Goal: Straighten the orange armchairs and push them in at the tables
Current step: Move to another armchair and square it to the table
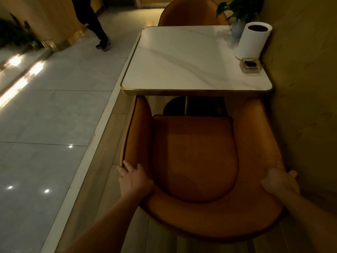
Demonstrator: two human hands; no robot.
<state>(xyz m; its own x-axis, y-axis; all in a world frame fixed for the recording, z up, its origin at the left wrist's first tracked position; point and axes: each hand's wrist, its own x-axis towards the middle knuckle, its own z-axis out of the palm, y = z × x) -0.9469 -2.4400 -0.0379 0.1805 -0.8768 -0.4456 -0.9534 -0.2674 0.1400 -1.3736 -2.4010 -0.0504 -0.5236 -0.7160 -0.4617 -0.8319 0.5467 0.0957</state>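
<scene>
The near armchair [195,157] faces the worktop [191,61] squarely. Its arm tips are just under the gold front edge and most of the seat is out, so you can judge it only partly pushed in. Your left hand [135,179] wraps the left end of the curved back, fingers curled over the outer rim. Your right hand [280,181] clasps the right end, thumb outside. The hands are well apart, one per side, probably so you can steer and correct skew, since the wall [300,106] is just beside the right arm. The far armchair [191,13] is tucked at the opposite edge. A white cylinder [253,41], glass ashtray [251,65] and potted plant [240,10] sit along the worktop's wall side, away from the seats. A person's legs [96,28] cross the floor, upper left.
</scene>
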